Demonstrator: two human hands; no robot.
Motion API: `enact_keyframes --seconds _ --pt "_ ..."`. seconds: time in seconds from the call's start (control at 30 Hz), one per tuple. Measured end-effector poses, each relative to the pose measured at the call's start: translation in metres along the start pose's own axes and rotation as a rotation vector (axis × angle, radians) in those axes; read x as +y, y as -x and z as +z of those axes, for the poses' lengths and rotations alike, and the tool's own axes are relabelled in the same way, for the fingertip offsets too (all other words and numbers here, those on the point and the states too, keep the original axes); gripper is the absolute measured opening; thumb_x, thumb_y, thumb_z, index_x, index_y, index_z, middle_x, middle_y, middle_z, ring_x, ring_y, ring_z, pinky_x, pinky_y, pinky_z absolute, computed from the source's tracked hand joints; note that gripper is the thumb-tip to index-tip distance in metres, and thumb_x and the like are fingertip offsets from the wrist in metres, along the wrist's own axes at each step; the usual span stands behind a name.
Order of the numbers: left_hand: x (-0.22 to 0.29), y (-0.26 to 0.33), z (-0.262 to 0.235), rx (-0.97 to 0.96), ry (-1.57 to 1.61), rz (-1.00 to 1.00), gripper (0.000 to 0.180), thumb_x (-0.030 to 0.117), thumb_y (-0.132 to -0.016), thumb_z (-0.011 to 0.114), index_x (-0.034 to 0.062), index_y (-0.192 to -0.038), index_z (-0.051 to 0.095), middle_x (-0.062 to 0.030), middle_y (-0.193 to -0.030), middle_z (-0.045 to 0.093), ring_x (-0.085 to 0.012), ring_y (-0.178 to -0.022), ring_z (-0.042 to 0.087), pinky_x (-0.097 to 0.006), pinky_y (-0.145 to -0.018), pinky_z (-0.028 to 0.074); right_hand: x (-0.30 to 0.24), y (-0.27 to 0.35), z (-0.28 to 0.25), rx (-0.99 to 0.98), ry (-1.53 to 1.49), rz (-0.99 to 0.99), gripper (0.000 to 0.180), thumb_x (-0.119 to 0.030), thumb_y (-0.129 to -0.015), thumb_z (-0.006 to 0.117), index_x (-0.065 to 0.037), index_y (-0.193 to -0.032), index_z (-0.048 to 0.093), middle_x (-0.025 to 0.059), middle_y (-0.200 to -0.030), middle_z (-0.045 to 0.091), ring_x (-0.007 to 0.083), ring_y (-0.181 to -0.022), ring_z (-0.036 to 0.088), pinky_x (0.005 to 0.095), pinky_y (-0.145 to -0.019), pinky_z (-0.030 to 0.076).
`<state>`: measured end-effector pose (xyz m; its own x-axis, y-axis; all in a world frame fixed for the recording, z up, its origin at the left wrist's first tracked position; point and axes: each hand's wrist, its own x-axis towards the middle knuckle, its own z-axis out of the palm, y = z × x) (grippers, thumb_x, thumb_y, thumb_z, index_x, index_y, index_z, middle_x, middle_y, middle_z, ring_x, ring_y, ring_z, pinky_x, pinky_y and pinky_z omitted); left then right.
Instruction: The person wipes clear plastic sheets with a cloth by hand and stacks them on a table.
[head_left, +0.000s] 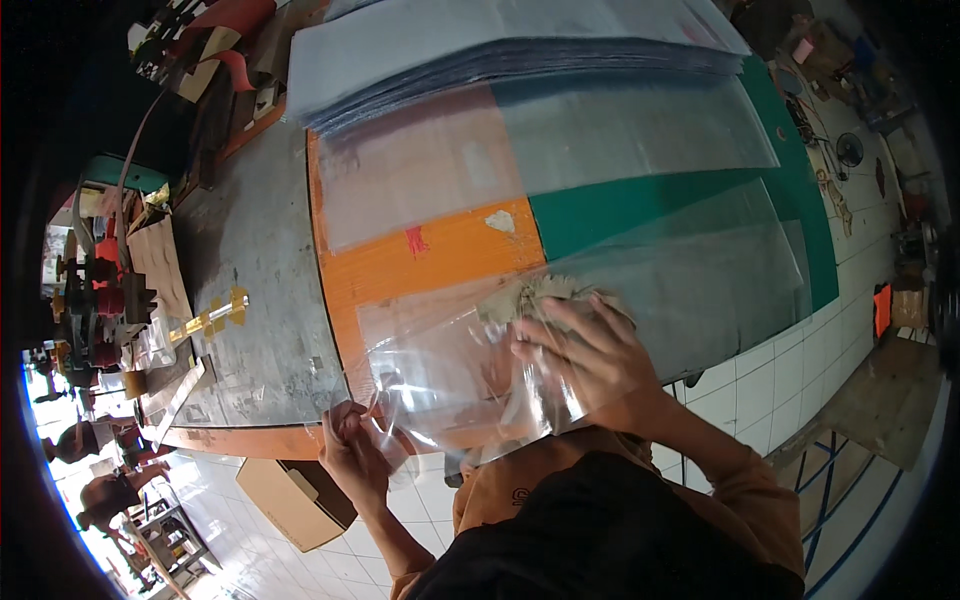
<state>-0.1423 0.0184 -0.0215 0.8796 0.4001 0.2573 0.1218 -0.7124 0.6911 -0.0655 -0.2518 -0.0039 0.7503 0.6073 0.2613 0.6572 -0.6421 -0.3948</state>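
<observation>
Left hand (354, 450) pinching a clear, rectangular plastic sheet (438, 372) between the hands; right hand (598, 362) spread over a crumpled beige cloth (530, 292) (apparently wiping); next stroke calls for keeping the sheet taut.

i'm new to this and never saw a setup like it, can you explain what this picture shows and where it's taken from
There is no robot here, just a person's two bare hands. The one picture comes from a wide fisheye camera worn on the head, looking down, so straight edges bend near the rim.

The left hand grips the near left end of a clear plastic sheet. The right hand rests, fingers spread, on a crumpled beige cloth.

The work surface is part orange, part green, with a grey section at the left. Toward its far side lies a thick stack of clear sheets.
</observation>
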Motion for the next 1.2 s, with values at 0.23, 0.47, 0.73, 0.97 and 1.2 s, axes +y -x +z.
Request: enact_keyframes --seconds 0.23,0.47,0.73,0.97,1.2 --pt "0.006 0.005 -0.026 -0.136 0.194 -0.332 0.016 0.010 -0.091 0.043 -0.0021 -0.088 0.054 -0.0027 -0.067 0.058 -0.0030 -0.045 0.038 -0.020 -0.039 0.029 0.057 0.028 -0.010 0.157 0.181 0.419 0.025 0.002 -0.077 0.048 0.002 -0.101 0.057 0.0157 -0.117 0.051 0.0321 -0.111 0.046 0.0386 -0.090 0.042" --pt "-0.012 0.007 -0.040 -0.127 0.191 -0.254 0.015 0.006 -0.088 0.043 -0.0018 -0.094 0.055 0.0005 -0.063 0.053 -0.0021 -0.048 0.036 -0.018 -0.042 0.029 0.126 0.036 -0.048 0.312 0.434 0.754 0.032 -0.001 -0.080 0.044 0.003 -0.110 0.052 0.0202 -0.116 0.050 0.0366 -0.107 0.044 0.0400 -0.092 0.037" --pt "-0.056 -0.031 -0.036 0.056 -0.111 0.054 0.011 0.008 -0.086 0.048 0.0017 -0.095 0.048 -0.0053 -0.060 0.049 -0.0139 -0.050 0.047 -0.028 -0.047 0.038 0.105 0.028 -0.033 0.501 0.325 0.918 0.044 -0.021 -0.083 0.057 0.005 -0.116 0.042 0.0244 -0.116 0.046 0.0394 -0.105 0.044 0.0431 -0.091 0.036" --pt "0.062 -0.128 -0.005 -0.038 -0.631 0.397 0.048 0.017 -0.081 0.060 0.0070 -0.123 0.040 -0.0166 -0.105 0.053 -0.0322 -0.095 0.053 -0.039 -0.079 0.044 0.099 0.040 -0.020 1.022 -0.571 0.803 0.056 -0.011 -0.078 0.058 0.001 -0.127 0.032 0.0222 -0.123 0.042 0.0314 -0.112 0.046 0.0381 -0.091 0.040" --pt "0.229 -0.161 0.195 -1.002 0.250 0.994 0.054 0.043 -0.088 0.047 -0.0029 -0.115 0.050 -0.0212 -0.110 0.054 -0.0326 -0.096 0.056 -0.037 -0.079 0.047 0.050 0.018 -0.034 1.022 -1.268 0.718 0.060 -0.010 -0.076 0.048 -0.002 -0.132 0.029 0.0233 -0.121 0.045 0.0261 -0.107 0.051 0.0302 -0.077 0.049"
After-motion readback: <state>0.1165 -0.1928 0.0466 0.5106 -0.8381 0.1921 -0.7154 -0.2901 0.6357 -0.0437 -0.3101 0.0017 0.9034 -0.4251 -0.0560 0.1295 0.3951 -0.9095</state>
